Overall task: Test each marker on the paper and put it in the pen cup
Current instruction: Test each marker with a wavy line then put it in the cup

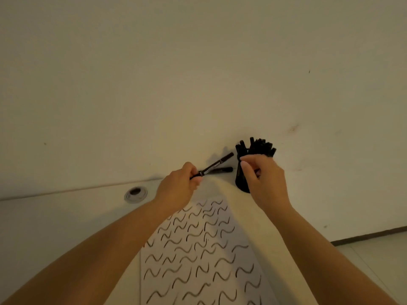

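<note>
While left hand [179, 183] grips a marker [214, 165], right hand [262, 175] curls by pen cup [241, 181], its hold unclear

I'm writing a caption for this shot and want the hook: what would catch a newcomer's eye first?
Probably the paper between the forearms, covered in rows of dark wavy test strokes. Next, the black pen cup by the wall, crammed with black markers, with the right hand in front of it. The left hand grips one more marker, pointing up toward the cup.
</note>
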`<action>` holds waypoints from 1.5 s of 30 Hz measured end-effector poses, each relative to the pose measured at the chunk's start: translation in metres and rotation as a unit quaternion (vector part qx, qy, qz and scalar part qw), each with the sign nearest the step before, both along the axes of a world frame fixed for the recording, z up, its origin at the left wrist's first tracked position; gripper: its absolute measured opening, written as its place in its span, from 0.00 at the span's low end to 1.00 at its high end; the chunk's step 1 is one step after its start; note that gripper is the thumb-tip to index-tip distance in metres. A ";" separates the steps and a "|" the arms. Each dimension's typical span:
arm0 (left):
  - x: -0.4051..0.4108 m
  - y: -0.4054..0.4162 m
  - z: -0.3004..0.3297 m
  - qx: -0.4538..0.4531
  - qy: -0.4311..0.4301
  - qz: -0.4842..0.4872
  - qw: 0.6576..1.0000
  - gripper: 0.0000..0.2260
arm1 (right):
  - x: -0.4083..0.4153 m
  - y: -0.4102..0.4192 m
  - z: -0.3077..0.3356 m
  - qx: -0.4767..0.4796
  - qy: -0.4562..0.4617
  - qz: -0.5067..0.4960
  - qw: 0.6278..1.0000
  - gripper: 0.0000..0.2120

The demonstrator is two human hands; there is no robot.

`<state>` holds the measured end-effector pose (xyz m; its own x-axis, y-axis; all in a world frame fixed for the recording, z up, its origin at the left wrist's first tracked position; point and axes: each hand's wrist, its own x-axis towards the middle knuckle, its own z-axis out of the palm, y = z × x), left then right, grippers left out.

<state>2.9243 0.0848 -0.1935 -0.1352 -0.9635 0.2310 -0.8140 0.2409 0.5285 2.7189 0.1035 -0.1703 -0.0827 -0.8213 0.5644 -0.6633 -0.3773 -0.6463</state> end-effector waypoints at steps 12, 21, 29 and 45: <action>-0.023 0.179 -0.012 0.074 0.164 -0.109 0.978 0.07 | 0.033 0.155 -0.038 0.171 -0.288 0.134 0.933 0.15; -0.024 0.241 -0.020 -0.102 -0.070 -0.040 0.992 0.19 | 0.047 0.203 -0.053 0.197 -0.339 0.104 0.914 0.18; 0.018 0.242 -0.038 0.006 0.070 -0.054 0.996 0.16 | 0.006 0.217 -0.073 0.186 -0.228 0.134 0.946 0.10; 0.003 0.234 -0.063 0.040 0.047 -0.076 0.995 0.18 | 0.009 0.232 -0.085 0.174 -0.095 0.151 0.968 0.13</action>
<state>2.9277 0.3193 -0.2560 -0.2630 -0.9493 0.1723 -0.7167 0.3118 0.6238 2.7277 0.3355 -0.2556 0.1156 -0.9619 0.2477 -0.4130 -0.2733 -0.8688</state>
